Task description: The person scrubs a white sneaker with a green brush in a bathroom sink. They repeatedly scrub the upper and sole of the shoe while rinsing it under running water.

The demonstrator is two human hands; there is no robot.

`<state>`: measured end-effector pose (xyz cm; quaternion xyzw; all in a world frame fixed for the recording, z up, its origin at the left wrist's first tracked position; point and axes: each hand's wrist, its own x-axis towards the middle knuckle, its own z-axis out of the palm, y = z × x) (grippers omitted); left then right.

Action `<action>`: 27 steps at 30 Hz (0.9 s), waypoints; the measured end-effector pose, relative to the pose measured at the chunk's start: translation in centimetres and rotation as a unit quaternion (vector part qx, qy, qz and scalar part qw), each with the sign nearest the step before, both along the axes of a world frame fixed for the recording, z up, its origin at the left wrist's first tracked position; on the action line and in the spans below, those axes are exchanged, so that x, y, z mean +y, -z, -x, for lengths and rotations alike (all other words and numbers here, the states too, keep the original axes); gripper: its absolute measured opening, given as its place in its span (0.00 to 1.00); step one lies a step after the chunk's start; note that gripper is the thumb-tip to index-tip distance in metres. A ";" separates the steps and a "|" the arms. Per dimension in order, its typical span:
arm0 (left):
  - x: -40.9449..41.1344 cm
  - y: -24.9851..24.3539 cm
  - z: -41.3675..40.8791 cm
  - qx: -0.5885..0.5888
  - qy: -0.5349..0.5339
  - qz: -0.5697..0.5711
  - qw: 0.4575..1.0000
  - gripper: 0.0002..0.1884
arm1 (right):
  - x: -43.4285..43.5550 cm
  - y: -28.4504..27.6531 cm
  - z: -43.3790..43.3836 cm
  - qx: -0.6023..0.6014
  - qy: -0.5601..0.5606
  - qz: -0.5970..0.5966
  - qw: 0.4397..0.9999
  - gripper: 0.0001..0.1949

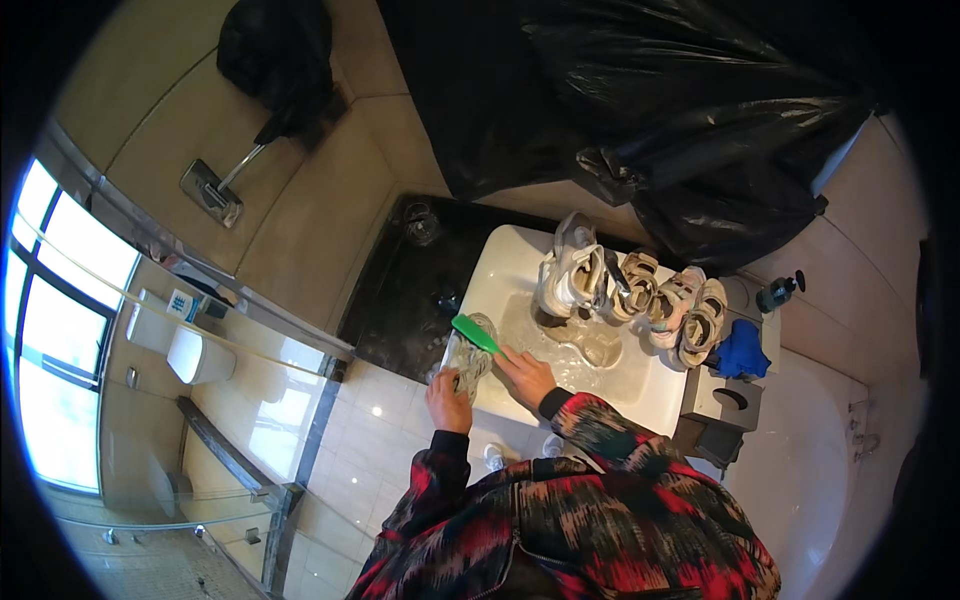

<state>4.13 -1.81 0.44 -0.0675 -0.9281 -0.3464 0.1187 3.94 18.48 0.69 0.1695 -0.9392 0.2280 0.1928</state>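
My left hand (450, 409) grips the near end of a wet grey shoe (469, 367) at the left rim of a white washbasin (517, 244). In my right hand (529, 379) is the handle of a green brush (476, 334). The brush lies across the upper part of the shoe, and its bristles are hidden underneath. Shallow water (547, 367) stands in the basin. White sneakers (574, 277) rest at its back edge, partly around the dark faucet (616, 274). To their right are a beige shoe (637, 285), a pinkish-white shoe (675, 304) and another beige shoe (703, 322).
A black countertop (390, 300) with a clear glass (421, 223) borders the basin's left. On the right are a blue cloth (742, 349), a pump bottle (780, 292), a tissue box (724, 401) and a bathtub (795, 480). Black plastic sheeting (660, 90) covers the wall ahead.
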 end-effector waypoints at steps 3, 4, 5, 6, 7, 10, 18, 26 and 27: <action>0.2 0.3 0.1 0.019 0.009 -0.013 1.000 0.25 | 3.7 1.2 -2.7 0.007 -0.032 -0.025 0.999 0.24; 0.3 0.2 0.0 0.026 0.014 -0.011 1.000 0.25 | 4.5 0.0 -3.6 -0.013 -0.024 -0.049 0.998 0.24; 0.2 0.0 0.1 0.022 0.012 0.003 1.000 0.25 | 5.3 0.3 -3.5 -0.018 -0.028 -0.058 0.998 0.25; 0.4 -0.4 0.2 0.019 0.017 0.016 1.000 0.25 | 5.4 0.3 -3.0 -0.013 -0.031 -0.057 0.998 0.24; 0.7 -0.5 0.3 0.016 0.022 0.029 0.999 0.24 | 5.2 0.1 -2.3 -0.007 -0.032 -0.057 0.998 0.23; 1.1 -0.2 0.4 0.020 0.017 0.037 0.999 0.25 | 2.0 0.4 1.1 0.021 -0.026 -0.024 0.999 0.21; 0.8 0.3 0.6 0.018 0.027 -0.016 0.999 0.26 | 4.2 0.4 -4.0 -0.054 -0.002 -0.004 0.999 0.23; 1.7 0.0 1.0 0.007 0.001 0.011 1.000 0.31 | 0.4 -0.3 0.7 -0.019 0.028 0.111 0.993 0.19; 1.0 0.4 0.9 0.012 0.008 -0.005 1.000 0.32 | 1.0 -0.7 0.4 -0.012 0.037 0.120 0.992 0.18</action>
